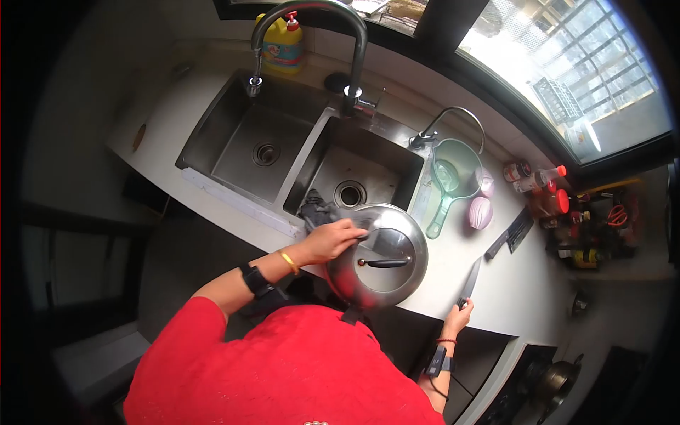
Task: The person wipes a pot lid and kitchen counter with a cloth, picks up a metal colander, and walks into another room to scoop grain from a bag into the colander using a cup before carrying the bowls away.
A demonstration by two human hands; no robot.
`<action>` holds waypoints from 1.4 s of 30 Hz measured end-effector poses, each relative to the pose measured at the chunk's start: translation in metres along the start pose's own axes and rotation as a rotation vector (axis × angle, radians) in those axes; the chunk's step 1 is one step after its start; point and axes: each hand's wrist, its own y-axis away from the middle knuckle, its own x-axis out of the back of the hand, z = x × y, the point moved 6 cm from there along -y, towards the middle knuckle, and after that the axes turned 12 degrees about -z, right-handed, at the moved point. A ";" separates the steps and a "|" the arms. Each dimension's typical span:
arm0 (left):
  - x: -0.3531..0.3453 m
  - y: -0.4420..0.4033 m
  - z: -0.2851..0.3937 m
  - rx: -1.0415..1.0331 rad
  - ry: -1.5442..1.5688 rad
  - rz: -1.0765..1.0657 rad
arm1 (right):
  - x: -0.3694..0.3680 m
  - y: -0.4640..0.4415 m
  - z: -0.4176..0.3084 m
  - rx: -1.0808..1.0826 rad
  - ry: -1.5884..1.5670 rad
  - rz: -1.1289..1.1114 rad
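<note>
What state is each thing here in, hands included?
Left hand: closed on grey cloth
Right hand: closed around knife
Knife: held, blade bare
Lid: handle side up
Large tap: no water visibly running
Green dipper: open side up
Cleaver: lying flat
Yellow pump bottle: upright

A slim knife (pixel 470 281) with a bare grey blade is held in the right hand (pixel 457 319), its tip pointing away over the table (pixel 510 297); a bunched dark grey cloth (pixel 316 210), partly blurred, is in the left hand (pixel 333 241). The round steel lid (pixel 388 246) has a glass centre; its black handle faces up.
</note>
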 end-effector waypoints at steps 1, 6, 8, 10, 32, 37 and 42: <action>-0.006 -0.010 0.009 0.006 -0.093 -0.034 | -0.002 -0.007 0.004 0.028 -0.015 0.013; -0.022 -0.032 0.016 0.014 -0.481 -0.074 | 0.002 -0.019 -0.060 0.248 0.407 0.001; -0.022 -0.032 0.013 0.028 -0.548 -0.049 | 0.015 0.009 -0.130 0.569 0.409 0.077; -0.026 -0.029 0.014 0.034 -0.564 -0.030 | 0.002 0.047 -0.210 0.821 0.168 -0.274; -0.023 0.031 0.018 0.030 -0.345 -0.023 | -0.098 0.074 -0.295 0.760 0.406 -0.304; 0.017 0.024 -0.051 0.075 0.368 0.209 | -0.103 0.058 -0.305 0.566 0.309 -0.358; 0.087 0.051 -0.078 0.208 1.003 0.497 | -0.105 0.063 -0.279 0.145 -0.247 -0.687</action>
